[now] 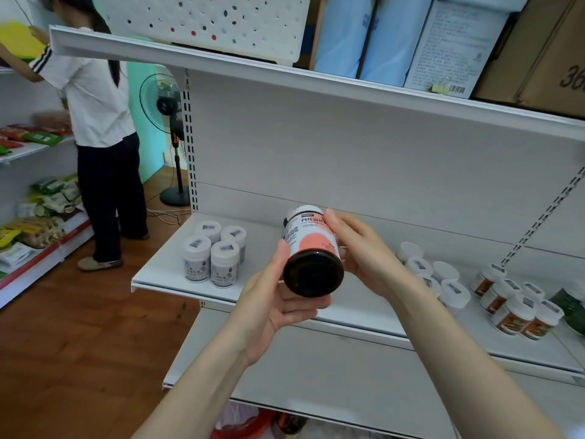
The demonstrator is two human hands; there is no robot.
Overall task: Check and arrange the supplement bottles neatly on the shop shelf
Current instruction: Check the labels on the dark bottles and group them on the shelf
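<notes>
Head view: one supplement bottle (311, 245) is held above the front middle of the shelf (158, 274), its dark base tipped toward the camera. The left hand (278, 299) curls under the base and the right hand (361, 251) wraps the label. Four white bottles (212, 253) stand at the shelf's left end, and orange-labelled bottles (512, 308) stand at its right.

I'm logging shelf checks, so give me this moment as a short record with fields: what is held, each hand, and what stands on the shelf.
held item: pink-label bottle, tipped so its dark base faces the camera
left hand: cradles the base end, thumb along the side
right hand: grips the far side, fingers reaching toward the white cap
shelf: white, at hand height
left group: four white bottles, upright, in a tight block
right groups: white-lidded bottles; beyond them brown-label bottles
background: another person at a neighbouring shelf
</notes>
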